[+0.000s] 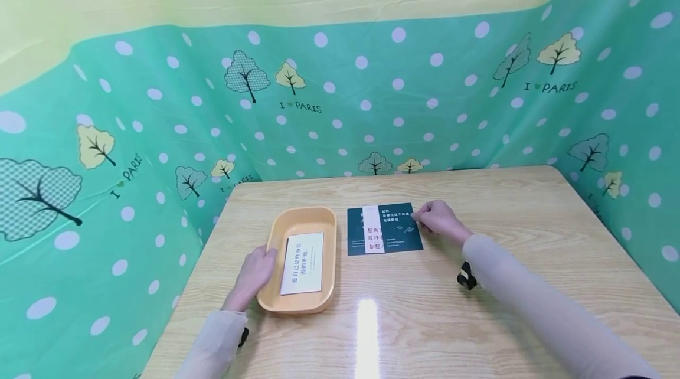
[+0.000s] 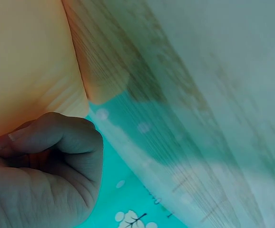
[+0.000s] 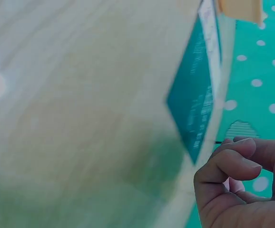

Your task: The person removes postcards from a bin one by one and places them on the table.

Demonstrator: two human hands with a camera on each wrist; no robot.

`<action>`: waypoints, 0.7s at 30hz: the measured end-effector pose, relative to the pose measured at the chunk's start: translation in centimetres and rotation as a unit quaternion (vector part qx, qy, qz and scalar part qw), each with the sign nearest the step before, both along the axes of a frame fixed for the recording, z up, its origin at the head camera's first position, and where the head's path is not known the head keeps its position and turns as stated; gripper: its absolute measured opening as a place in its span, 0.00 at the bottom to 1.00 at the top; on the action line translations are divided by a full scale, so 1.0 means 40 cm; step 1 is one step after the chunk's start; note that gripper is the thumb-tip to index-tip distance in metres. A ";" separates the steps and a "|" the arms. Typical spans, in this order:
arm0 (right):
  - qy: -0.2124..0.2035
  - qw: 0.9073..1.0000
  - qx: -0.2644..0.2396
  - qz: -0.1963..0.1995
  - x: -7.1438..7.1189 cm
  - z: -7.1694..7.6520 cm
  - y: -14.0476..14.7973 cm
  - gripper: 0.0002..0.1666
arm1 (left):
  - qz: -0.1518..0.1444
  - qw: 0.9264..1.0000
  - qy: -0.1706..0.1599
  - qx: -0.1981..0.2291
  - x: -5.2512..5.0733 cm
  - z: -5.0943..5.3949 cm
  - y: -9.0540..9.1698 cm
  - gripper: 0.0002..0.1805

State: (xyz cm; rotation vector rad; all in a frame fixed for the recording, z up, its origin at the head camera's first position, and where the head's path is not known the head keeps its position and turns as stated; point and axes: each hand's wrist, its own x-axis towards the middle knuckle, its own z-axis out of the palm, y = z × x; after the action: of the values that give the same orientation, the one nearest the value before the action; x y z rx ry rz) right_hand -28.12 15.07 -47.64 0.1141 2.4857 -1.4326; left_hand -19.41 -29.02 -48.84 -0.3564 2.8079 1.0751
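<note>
In the head view, the left hand (image 1: 254,275) grips the left rim of a light-orange tray (image 1: 330,281); its curled fingers (image 2: 56,135) show at the tray wall (image 2: 28,61) in the left wrist view. White cards with dark writing (image 1: 304,264) lie inside. Right of the tray, dark green printed cards (image 1: 399,240) lie flat around a white card with red writing (image 1: 374,237). The right hand (image 1: 442,219) is at their right edge. The right wrist view shows its fingers curled (image 3: 237,175) beside the green card's corner (image 3: 194,104), with nothing visibly held.
The wooden table (image 1: 425,320) has a bright glare streak near its front. A green and yellow curtain (image 1: 345,101) with dots and trees stands behind and along both sides. A black object (image 1: 466,276) is at the right wrist.
</note>
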 end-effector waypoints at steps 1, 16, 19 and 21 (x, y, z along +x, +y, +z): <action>0.004 1.000 -0.003 0.006 0.001 0.008 -0.005 0.16 | -0.001 1.000 -0.001 0.000 0.001 -0.001 -0.001 0.30; 0.025 0.998 -0.006 0.059 -0.002 0.137 -0.142 0.12 | 0.004 1.000 -0.020 0.024 0.011 0.006 0.002 0.31; 0.035 0.996 -0.012 0.075 -0.004 0.167 -0.167 0.13 | 0.004 1.000 -0.017 0.021 0.008 0.008 0.003 0.31; 0.041 0.995 -0.019 0.086 -0.003 0.182 -0.185 0.12 | 0.003 1.000 -0.015 0.020 0.007 0.009 0.005 0.31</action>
State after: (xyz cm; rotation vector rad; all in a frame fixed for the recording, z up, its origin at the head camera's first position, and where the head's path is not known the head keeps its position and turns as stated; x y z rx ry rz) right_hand -28.24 7.68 -40.38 -0.1643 2.4628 -1.4376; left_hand -19.11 -28.84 -48.47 -0.3750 2.7571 1.1158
